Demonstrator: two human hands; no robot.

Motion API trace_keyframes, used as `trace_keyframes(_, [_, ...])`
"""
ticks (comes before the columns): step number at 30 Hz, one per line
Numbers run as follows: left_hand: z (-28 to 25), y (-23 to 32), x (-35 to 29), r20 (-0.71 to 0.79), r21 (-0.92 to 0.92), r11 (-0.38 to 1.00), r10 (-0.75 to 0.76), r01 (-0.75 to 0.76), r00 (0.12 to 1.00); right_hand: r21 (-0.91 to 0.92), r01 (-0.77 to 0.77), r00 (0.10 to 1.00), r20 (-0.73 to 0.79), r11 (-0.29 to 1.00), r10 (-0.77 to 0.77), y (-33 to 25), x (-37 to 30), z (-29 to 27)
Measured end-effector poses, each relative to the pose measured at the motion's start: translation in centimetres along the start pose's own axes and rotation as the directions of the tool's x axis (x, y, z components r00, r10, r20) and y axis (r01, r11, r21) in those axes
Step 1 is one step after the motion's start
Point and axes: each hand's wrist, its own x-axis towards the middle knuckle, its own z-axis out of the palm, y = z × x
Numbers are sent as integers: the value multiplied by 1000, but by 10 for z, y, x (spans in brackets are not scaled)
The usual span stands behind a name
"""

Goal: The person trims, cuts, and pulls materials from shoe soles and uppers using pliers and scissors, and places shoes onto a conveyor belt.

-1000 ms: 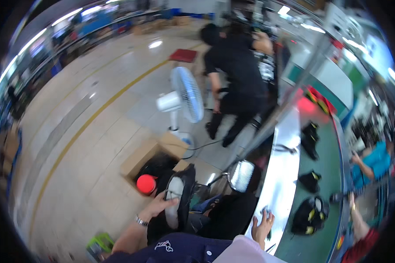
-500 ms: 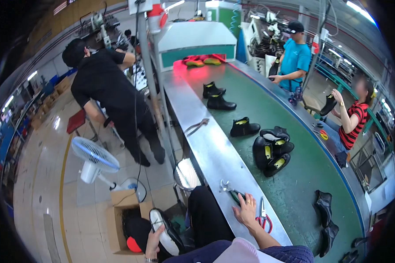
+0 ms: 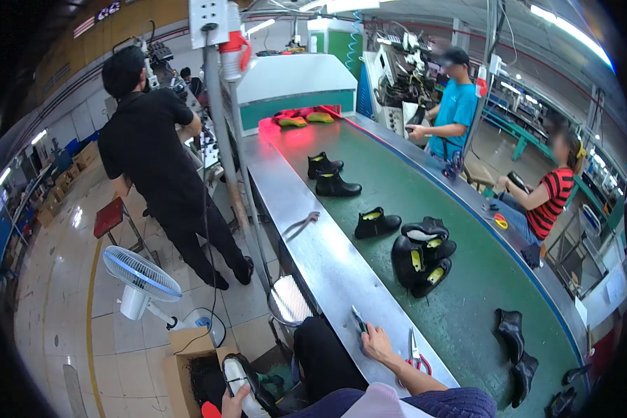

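Note:
My left hand (image 3: 236,403), low in the view beside my thigh, is closed on a black shoe (image 3: 253,385) turned so that its white underside faces up. On the metal ledge of the conveyor, my right hand (image 3: 378,344) has its fingers closed round the handles of metal pincers (image 3: 359,319), whose head points away from me. Just right of that hand lie scissors (image 3: 416,355) with red handles. Farther up the ledge rests a second pair of pincers (image 3: 302,224).
Several black ankle boots (image 3: 377,223) stand or lie on the green conveyor belt (image 3: 460,279). An open cardboard box (image 3: 188,341) and a white fan (image 3: 141,275) are on my left. Three co-workers are around: one in black (image 3: 160,139), one in blue (image 3: 451,111), one in stripes (image 3: 552,195).
My right hand has closed on the pincers and turned them slightly. My left hand and the shoe have shifted a little left and down. The co-worker in stripes has lowered a shoe.

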Motion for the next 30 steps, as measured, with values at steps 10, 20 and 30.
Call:
trace_keyframes(10, [-35,-64,42,42,-97,995,15,-11,999,702,-634,759,645,325,85,-93,-41,-50])
trace_keyframes(20, [-17,-61,21,26,61,947,315,-316,949,580,-358,403,803,732,-439,-240,-28,-83])
trace_keyframes(30, [-27,-10,78,134,-181,902,418,-393,898,338,-723,128,923,603,-364,-290,-35,-61])
